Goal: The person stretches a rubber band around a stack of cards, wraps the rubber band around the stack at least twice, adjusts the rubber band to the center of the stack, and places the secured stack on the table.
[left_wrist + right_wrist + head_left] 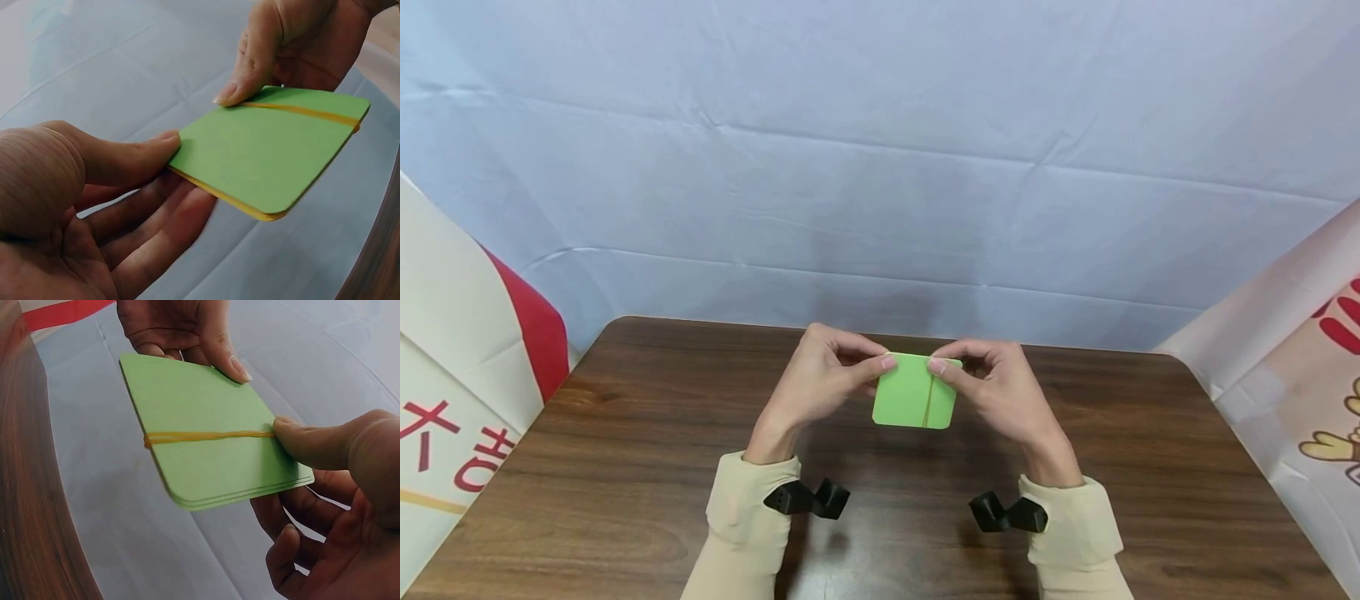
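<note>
Between my two hands is a thin stack of light green cards (pixel 901 393) with rounded corners, held up over the table. A yellow-brown rubber band (pixel 209 435) wraps around the stack, nearer its right side. My left hand (pixel 823 375) pinches the upper left corner, thumb on the front face and fingers behind. With its thumb at the band on the upper edge, my right hand (pixel 1000 387) pinches the right part of the stack. A yellow layer (pixel 234 201) shows under the green face in the left wrist view.
The dark brown wooden table (pixel 587 483) spreads below both hands. A pale blue cloth backdrop (pixel 880 167) hangs behind it. Printed cloths with red marks flank the left (pixel 467 375) and right (pixel 1300 400) sides. Black wrist cameras sit on both cuffs.
</note>
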`<move>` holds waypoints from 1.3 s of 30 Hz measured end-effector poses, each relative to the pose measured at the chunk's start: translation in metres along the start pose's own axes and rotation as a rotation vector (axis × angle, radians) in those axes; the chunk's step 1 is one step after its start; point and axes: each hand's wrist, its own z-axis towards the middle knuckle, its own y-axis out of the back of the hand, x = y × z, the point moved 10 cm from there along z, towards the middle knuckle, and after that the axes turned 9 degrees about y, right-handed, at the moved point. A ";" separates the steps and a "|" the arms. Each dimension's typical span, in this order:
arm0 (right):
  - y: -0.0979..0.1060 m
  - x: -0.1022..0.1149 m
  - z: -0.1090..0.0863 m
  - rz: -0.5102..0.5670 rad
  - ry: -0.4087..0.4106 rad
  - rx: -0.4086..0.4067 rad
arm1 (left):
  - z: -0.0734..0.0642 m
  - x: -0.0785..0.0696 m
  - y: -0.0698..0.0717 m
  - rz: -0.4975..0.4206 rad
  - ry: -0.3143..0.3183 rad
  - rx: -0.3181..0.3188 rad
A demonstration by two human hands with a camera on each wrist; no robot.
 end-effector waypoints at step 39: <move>0.001 0.002 -0.001 0.145 -0.001 -0.075 | -0.001 -0.007 0.000 -0.021 -0.068 -0.023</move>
